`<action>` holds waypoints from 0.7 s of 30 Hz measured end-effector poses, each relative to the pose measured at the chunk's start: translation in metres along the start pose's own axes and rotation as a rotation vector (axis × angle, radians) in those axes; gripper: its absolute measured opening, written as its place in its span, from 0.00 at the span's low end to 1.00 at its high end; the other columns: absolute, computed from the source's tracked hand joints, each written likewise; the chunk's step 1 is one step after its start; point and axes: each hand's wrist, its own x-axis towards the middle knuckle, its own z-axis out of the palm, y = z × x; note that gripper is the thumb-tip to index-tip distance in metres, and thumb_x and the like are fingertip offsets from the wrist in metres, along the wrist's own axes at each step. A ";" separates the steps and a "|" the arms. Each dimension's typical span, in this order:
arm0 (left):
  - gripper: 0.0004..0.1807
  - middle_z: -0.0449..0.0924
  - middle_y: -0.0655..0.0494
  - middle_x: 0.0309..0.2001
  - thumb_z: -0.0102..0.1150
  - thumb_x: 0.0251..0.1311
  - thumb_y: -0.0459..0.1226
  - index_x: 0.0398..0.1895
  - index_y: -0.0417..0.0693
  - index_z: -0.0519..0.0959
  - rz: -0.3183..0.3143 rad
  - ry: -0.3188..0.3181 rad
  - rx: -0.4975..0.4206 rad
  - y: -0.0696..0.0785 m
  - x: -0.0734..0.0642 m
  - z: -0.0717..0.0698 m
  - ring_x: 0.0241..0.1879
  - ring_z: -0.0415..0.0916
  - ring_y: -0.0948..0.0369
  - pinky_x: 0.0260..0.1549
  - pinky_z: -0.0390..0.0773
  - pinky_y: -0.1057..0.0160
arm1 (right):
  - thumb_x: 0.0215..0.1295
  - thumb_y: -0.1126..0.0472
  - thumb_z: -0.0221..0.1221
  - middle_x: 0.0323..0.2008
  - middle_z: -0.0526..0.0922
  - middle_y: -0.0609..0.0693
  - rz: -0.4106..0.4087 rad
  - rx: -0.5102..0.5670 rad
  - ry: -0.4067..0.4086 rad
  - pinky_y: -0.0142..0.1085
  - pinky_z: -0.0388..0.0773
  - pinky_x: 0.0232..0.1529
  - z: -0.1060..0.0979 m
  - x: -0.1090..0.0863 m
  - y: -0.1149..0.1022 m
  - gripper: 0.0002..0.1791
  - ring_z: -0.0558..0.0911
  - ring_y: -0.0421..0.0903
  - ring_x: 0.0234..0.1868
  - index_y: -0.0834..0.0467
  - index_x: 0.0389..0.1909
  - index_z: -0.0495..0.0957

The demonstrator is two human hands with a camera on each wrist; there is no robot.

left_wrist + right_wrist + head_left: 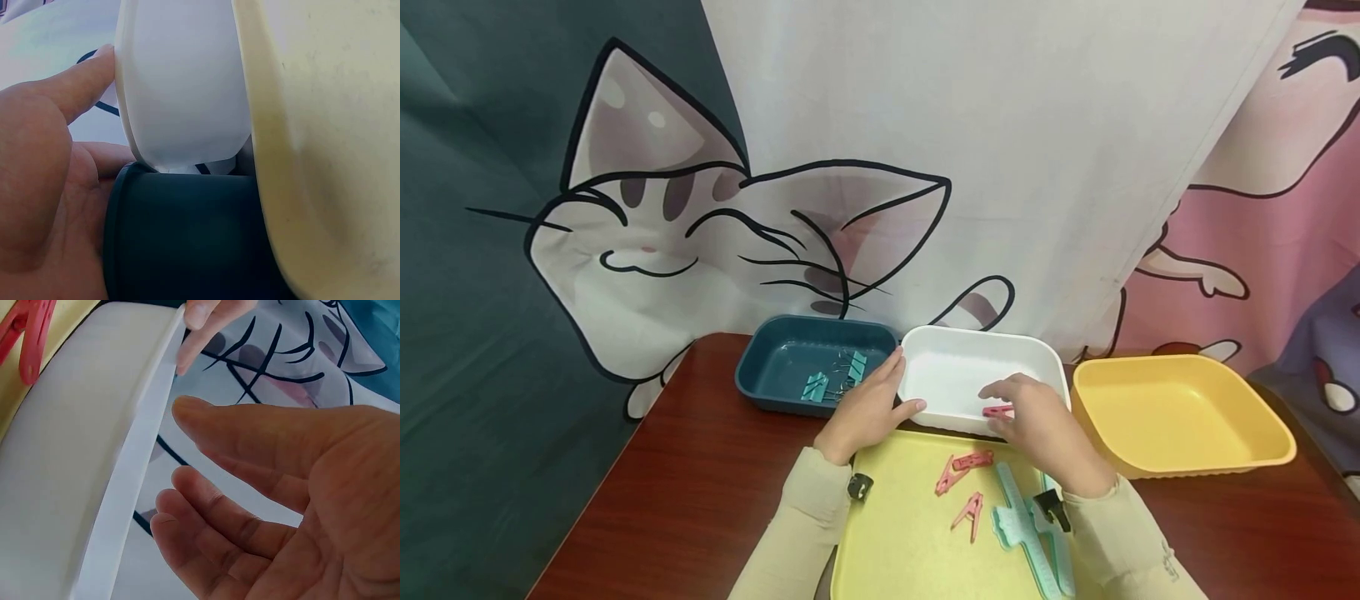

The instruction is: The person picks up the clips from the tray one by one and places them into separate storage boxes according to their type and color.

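Note:
My left hand (868,408) rests at the near corner where the dark blue bin (775,406) meets the white bin (955,375). Its thumb touches the white rim in the left wrist view, and the fingers lie along the gap between the bins. Over the white bin's right half hovers my right hand (1037,421), fingers loosely bent and apart. The right wrist view shows nothing between them. A pink clothespin (997,411) lies in the white bin, partly hidden by that hand. Teal binder clips (815,387) sit inside the blue bin.
A yellow tray (895,542) in front holds several pink clothespins (970,515) and large mint-green clips (1026,533), partly under the right forearm. To the right stands a yellow bin (1180,417). A cat-printed curtain (865,100) hangs behind the brown table (647,500).

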 end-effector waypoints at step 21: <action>0.45 0.43 0.51 0.81 0.57 0.70 0.53 0.79 0.39 0.50 0.010 0.004 0.010 -0.001 0.000 0.000 0.77 0.50 0.51 0.70 0.61 0.49 | 0.51 0.72 0.74 0.40 0.84 0.51 -0.139 0.048 -0.037 0.49 0.80 0.51 0.016 -0.016 -0.017 0.16 0.83 0.51 0.44 0.58 0.42 0.87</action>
